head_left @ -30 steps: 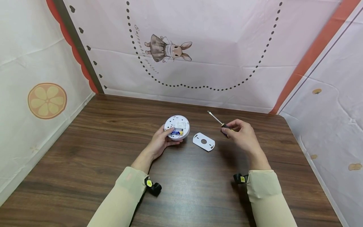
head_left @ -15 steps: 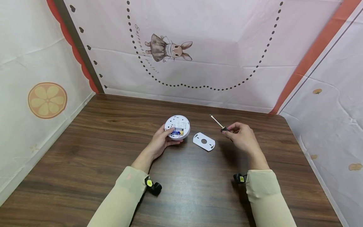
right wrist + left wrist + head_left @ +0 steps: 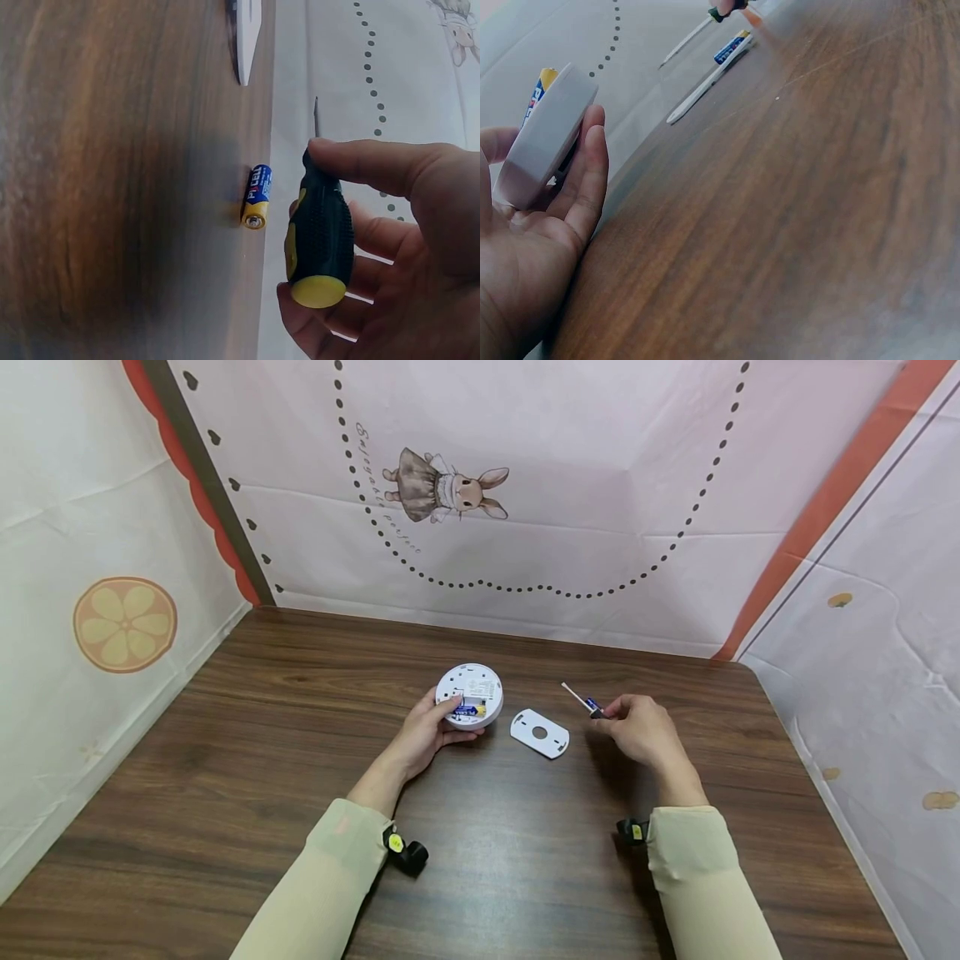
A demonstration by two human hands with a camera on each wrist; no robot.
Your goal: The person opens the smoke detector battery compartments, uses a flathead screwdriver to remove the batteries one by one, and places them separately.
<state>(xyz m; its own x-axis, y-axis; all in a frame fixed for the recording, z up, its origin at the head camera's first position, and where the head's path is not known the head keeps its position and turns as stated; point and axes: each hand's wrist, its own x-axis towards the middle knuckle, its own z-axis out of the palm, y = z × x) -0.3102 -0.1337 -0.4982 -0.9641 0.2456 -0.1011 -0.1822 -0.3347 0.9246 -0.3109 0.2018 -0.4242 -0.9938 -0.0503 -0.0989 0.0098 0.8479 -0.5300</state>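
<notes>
My left hand (image 3: 420,735) holds a round white smoke detector (image 3: 487,686), its underside facing up. The thumb lies over the battery bay, where a blue and yellow battery (image 3: 472,711) shows. In the left wrist view the fingers support the white housing (image 3: 547,142) from below. My right hand (image 3: 641,727) grips a screwdriver by its black and yellow handle (image 3: 321,232), the thin shaft (image 3: 576,696) pointing away to the left. Past the screwdriver, a loose PKCELL battery (image 3: 256,196) lies on the table. A flat white mounting plate (image 3: 555,740) with a round centre hole lies between the hands.
The brown wood-grain table (image 3: 487,877) stretches under both arms. Printed cloth walls (image 3: 600,485) with a rabbit drawing rise at its back and sides. A black wrist camera (image 3: 408,857) sits at the left cuff, another wrist camera (image 3: 632,832) at the right.
My right hand has moved a little nearer my body, and the screwdriver's tip has come down and right. The loose battery now shows beyond the handle. Left hand and smoke detector keep their place.
</notes>
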